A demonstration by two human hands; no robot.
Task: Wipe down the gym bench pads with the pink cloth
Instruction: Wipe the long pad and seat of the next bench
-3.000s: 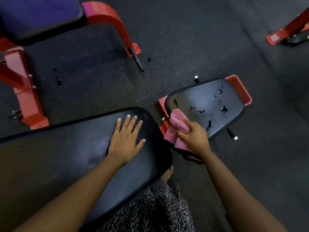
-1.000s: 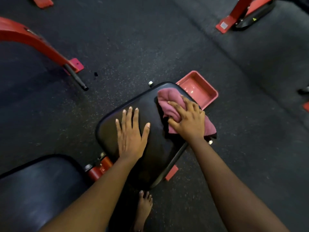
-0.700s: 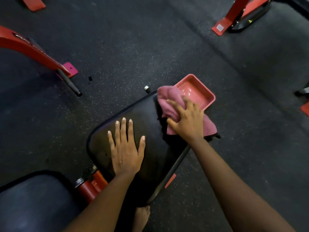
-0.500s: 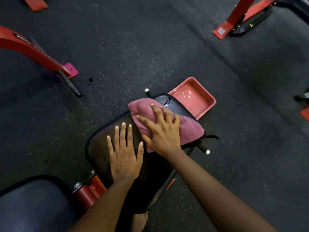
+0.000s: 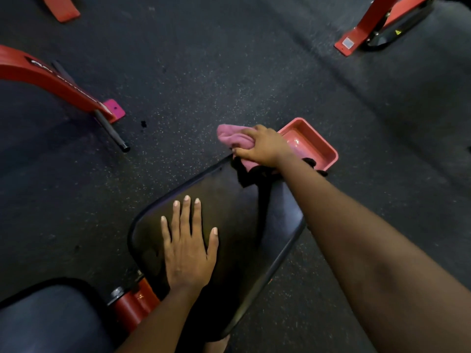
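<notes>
- The left hand (image 5: 187, 250) lies flat on the black padded seat pad (image 5: 237, 220), fingers straight and a little spread, and holds nothing.
- The right hand (image 5: 265, 146) has its fingers curled round the crumpled pink cloth (image 5: 229, 135) at the far edge of this pad, at 1 o'clock from the left hand.
- A red rectangular tray (image 5: 328, 151) sits just beside the right hand, at its 3 o'clock.
- A second dark bench pad (image 5: 46, 319) is at 8 o'clock in the view; a red frame tube (image 5: 132, 304) shows between the two pads.
</notes>
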